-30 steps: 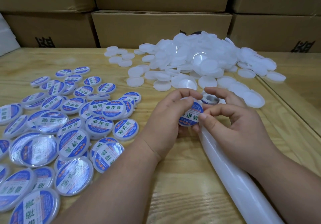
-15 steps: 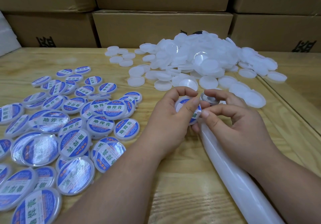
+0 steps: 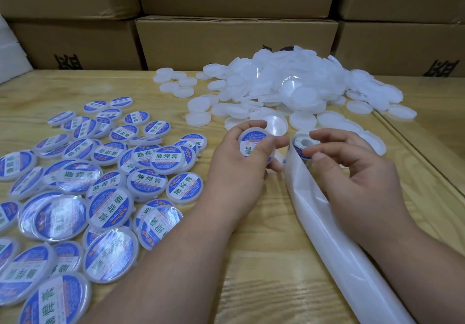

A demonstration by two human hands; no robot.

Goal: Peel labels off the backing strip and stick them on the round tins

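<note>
Tins (image 3: 161, 159) with blue and white labels lie scattered and partly overlapping across the left half of the wooden surface (image 3: 264, 273), from the near left corner up toward the middle. A heap of plain white tins (image 3: 289, 84) with no labels is piled near the far edge, right of centre, with a few loose ones spilling toward the far left and the right edge.

Near the middle of the surface, the left hand (image 3: 236, 170) holds one labelled tin (image 3: 254, 143) raised off the wood, its thumb curled over the label face and its fingers wrapped round the rim behind it. The label on that tin is blue and white like the others.

Just to its right, the right hand (image 3: 357, 172) has its fingers curled around a small roll of labels (image 3: 302, 146), with the thumb at the near side of the roll and the fingertips over the top; how firmly it pinches the roll is hard to tell. The two hands are close together but not touching.

A long white backing strip (image 3: 334, 245) runs from the roll under the right hand and forearm down to the near edge of the surface, toward the near right corner. It looks bare of labels along the visible length.

Brown cardboard boxes (image 3: 234, 42) are stacked in a row behind the far edge.
</note>
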